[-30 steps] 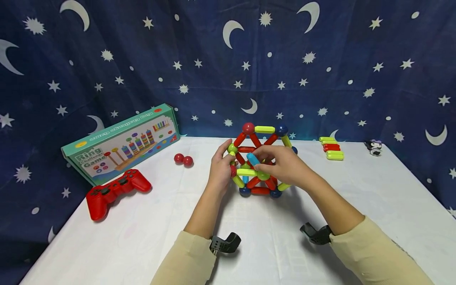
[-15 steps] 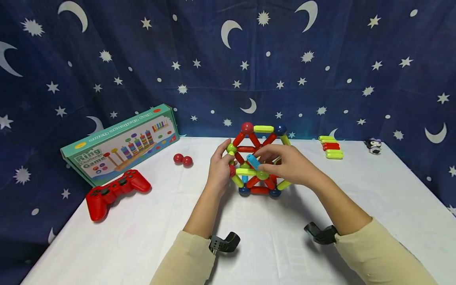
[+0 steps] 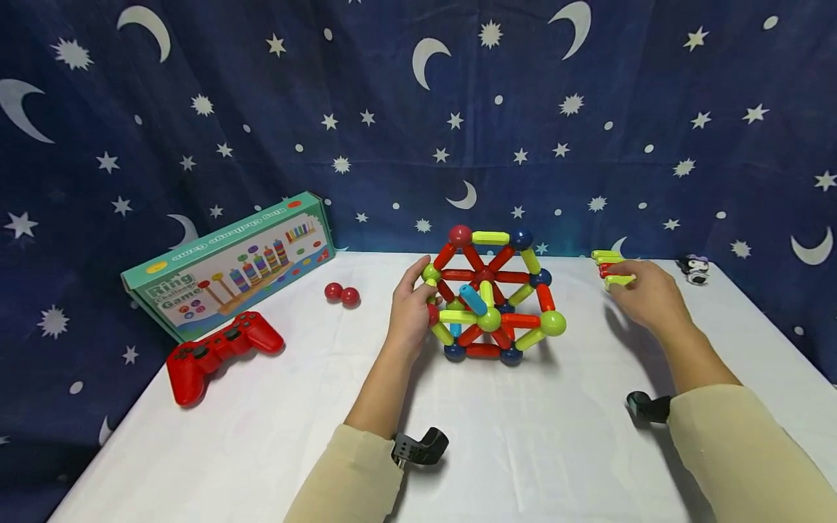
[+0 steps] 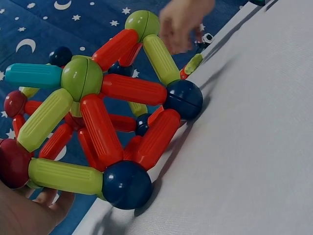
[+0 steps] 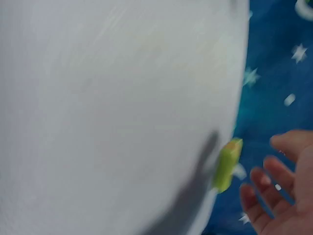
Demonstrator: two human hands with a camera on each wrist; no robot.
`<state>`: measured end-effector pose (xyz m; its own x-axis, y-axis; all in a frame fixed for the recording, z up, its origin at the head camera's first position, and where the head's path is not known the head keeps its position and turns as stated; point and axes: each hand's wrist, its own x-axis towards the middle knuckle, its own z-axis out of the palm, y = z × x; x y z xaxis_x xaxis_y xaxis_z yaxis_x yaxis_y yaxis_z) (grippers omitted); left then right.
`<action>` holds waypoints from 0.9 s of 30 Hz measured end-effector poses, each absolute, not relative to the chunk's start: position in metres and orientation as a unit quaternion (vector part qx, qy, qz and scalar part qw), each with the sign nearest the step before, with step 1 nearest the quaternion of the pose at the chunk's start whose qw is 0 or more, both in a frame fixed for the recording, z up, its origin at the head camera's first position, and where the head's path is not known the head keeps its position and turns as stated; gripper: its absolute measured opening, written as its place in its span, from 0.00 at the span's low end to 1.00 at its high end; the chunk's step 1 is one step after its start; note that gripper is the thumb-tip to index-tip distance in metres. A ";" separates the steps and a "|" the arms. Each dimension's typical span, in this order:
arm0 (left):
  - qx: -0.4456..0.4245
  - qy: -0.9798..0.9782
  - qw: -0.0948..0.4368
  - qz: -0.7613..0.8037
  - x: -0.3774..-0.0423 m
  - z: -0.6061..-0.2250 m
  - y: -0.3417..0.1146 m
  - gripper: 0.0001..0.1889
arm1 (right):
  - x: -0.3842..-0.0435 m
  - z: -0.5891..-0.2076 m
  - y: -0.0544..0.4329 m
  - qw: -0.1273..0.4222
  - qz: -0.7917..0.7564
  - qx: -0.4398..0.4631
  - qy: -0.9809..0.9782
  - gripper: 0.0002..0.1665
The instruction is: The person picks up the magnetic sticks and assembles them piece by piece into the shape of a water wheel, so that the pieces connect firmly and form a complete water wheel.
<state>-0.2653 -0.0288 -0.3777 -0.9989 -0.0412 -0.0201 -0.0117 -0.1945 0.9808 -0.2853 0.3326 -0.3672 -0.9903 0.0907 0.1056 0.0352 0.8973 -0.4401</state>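
Note:
A ball-and-rod magnetic structure [image 3: 484, 276] of red, green and dark blue pieces stands on the white table. My left hand [image 3: 409, 316] holds its left side, with the thumb by a red ball; some fingers are hidden behind it. A light blue rod [image 3: 472, 299] sticks up from a green ball [image 3: 489, 319] at the front, its far end free. At the far right my right hand [image 3: 650, 294] is over a row of loose rods [image 3: 607, 255], partly covering them. In the right wrist view its fingers are spread and apart from a green rod [image 5: 228, 165].
Two red balls [image 3: 342, 294] lie left of the structure. Further left are a red game controller [image 3: 222, 352] and a Ring Challenge Game box [image 3: 229, 265]. A small black-and-white figurine [image 3: 694, 270] stands at the far right. A starry blue cloth [image 3: 366, 189] hangs behind the table.
My right hand has let go of the light blue rod, which stays on the green ball, and has moved right to the loose rods. My left hand keeps its hold.

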 end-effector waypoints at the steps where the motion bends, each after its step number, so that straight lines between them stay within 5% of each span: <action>1: 0.020 -0.636 0.009 -0.772 -0.265 -0.378 -0.028 0.32 | -0.287 -0.371 0.340 0.043 0.209 -0.050 -0.976 0.28; 7: 0.014 -0.642 0.006 -0.766 -0.266 -0.378 -0.026 0.33 | -0.291 -0.382 0.359 -0.038 0.167 -0.084 -0.982 0.35; 18: 0.020 -0.641 0.014 -0.767 -0.266 -0.381 -0.030 0.33 | -0.292 -0.370 0.349 -0.109 0.099 -0.024 -0.989 0.24; 27: 0.019 -0.635 0.012 -0.772 -0.266 -0.381 -0.030 0.33 | -0.279 -0.352 0.327 -0.039 0.285 0.050 -0.956 0.30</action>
<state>-0.2664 -0.0298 -0.3809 -0.9990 -0.0416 -0.0140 -0.0057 -0.1933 0.9811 -0.2785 0.3272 -0.3519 -0.9919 -0.1183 -0.0467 -0.0735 0.8328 -0.5487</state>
